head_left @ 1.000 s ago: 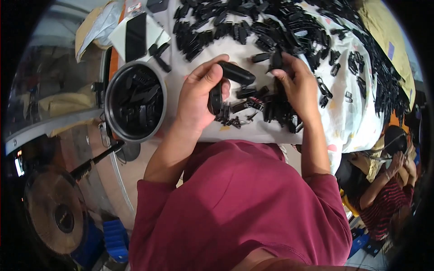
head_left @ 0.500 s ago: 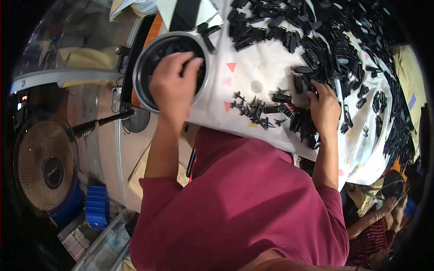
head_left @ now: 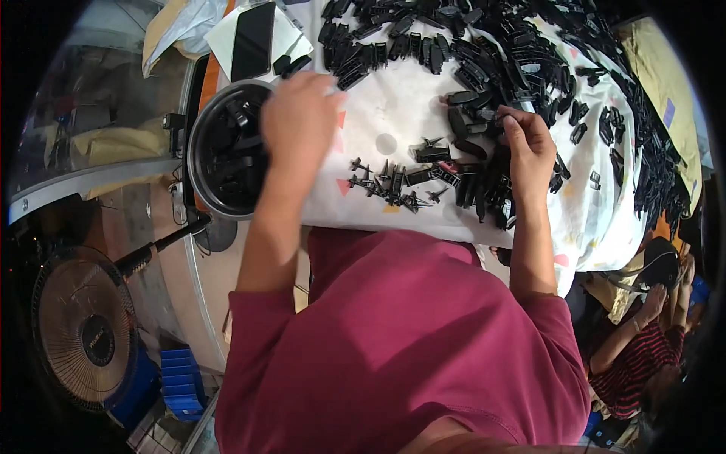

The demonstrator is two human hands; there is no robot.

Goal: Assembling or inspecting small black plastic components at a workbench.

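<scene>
My left hand point(head_left: 301, 121) hangs over the right rim of a round metal bowl point(head_left: 198, 191). Motion smears its fingers, so whether they hold anything is unclear. Inside the bowl lie several black plastic parts point(head_left: 233, 163). At the near edge of a big heap, my right hand point(head_left: 531, 147) pinches a small black plastic part point(head_left: 493, 125) between thumb and fingertips. Just left of that hand lie long curved black pieces point(head_left: 463, 135). A small cluster of spiky black pieces point(head_left: 389, 185) rests on the white patterned cloth point(head_left: 378, 113) between both hands.
The heap of black parts point(head_left: 522, 72) spreads across the far and right side of the table. A dark phone point(head_left: 253, 41) lies on white paper beyond the bowl. A fan point(head_left: 87, 329) stands at lower left. Another person's hand point(head_left: 652, 303) shows at lower right.
My left hand has come out of the bowl and over its right rim. The fingers of my right hand have closed into a pinch. The whole view has shifted somewhat.
</scene>
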